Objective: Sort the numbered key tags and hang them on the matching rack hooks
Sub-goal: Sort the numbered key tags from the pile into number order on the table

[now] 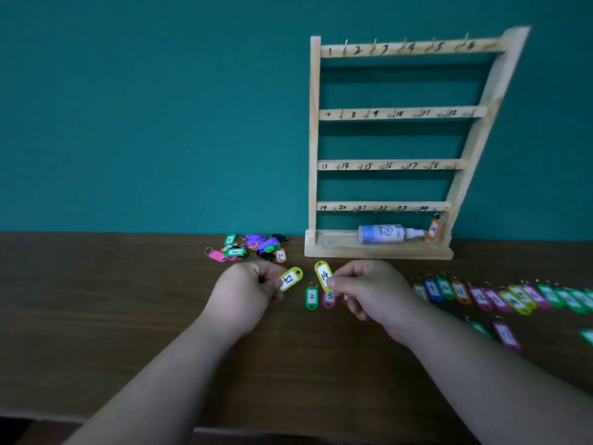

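- Holding one yellow tag in each hand with the label turned upward, the person is probably reading and comparing the two numbers.
- The left hand [247, 290] pinches the tag that seems to read 15 [290, 278]. Its thumb and curled fingers are clamped on one end.
- The right hand [365, 290] pinches the tag marked 14 [324, 276] at its lower end, and the other fingers curl under.
- Both tags are raised just above the table [128, 300], near the rack [314, 139], and do not touch each other.
- Green tag 2 [311, 297] and pink tag 3 [329, 298] lie side by side under the hands. A blurred row of tags [500, 297] continues to the right, seemingly laid in order before hanging.
- The unsorted pile [253, 247] waits left of the rack.
- Both forearms come from the lower edge and converge, with the wrists low.
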